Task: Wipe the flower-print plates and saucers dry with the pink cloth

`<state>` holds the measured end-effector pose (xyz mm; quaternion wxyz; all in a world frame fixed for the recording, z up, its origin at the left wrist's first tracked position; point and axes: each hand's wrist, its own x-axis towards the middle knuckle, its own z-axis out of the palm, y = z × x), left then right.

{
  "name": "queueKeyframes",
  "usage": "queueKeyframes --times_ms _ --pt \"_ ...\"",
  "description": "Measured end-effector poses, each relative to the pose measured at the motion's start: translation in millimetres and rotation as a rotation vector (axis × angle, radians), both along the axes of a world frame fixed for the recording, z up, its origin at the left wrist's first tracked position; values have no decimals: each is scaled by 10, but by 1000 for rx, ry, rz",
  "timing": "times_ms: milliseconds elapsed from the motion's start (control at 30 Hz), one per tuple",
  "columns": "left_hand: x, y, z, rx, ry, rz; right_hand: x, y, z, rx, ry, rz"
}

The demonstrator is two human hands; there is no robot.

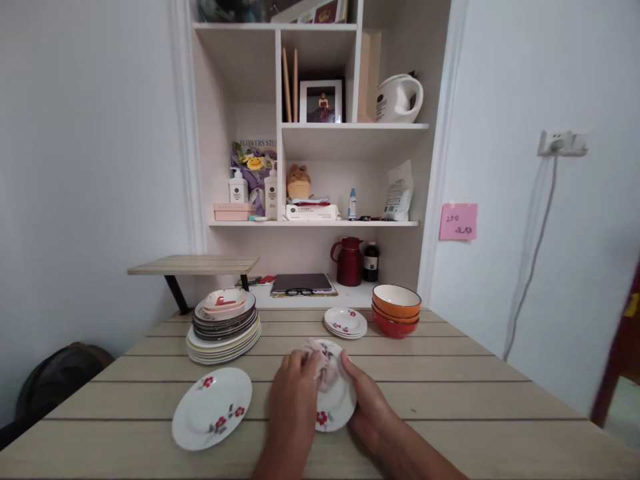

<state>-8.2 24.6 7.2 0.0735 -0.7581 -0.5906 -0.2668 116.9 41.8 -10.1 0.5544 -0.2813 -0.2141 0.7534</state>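
Observation:
My right hand grips the right edge of a white plate with red flowers, thumb over its rim. The plate is tilted up above the table. My left hand is closed on a pale pink cloth pressed against the plate's face; the hand covers the plate's left side. To the left, another flowered plate lies flat on the table. Beyond my hands sits a small stack of flowered plates.
A tall stack of plates topped by small square dishes stands at the left, near a raised wooden shelf. Orange and red bowls are stacked at the back right. Behind the table, a red jug stands beside a dark bottle.

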Motion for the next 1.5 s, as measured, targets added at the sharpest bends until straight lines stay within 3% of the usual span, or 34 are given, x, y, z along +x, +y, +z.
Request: queueKeyframes --times_ms 133,333,467,533,700,800,933,1067,1233,1400,1500 --pt "-33 18 -4 -38 9 84 44 40 15 -51 1 -59" --pt "253 -122 -130 -83 125 -181 126 36 -3 -24 -9 -14" --pt "243 -131 -106 -84 93 -236 64 -13 -20 22 -70 -28" --pt "148 -89 -67 -67 43 -207 15 -28 -22 49 -65 -25" --pt "-89 27 30 -56 -37 82 -34 -9 -24 13 -56 -61" --pt "-100 42 16 -83 -17 141 28 43 -22 -35 -26 -107" --pt "95 -14 -128 -92 42 -10 154 97 -2 -56 6 -173" --pt "308 -85 -250 -27 142 -234 175 58 12 -105 -11 -25" --pt "193 -60 -106 -34 110 -256 31 -26 11 -30 -23 28" --pt "-111 38 68 -53 1 99 -39 -17 -17 -10 -14 -40" --pt "-185 69 57 -96 36 164 15 21 1 -58 -17 -103"
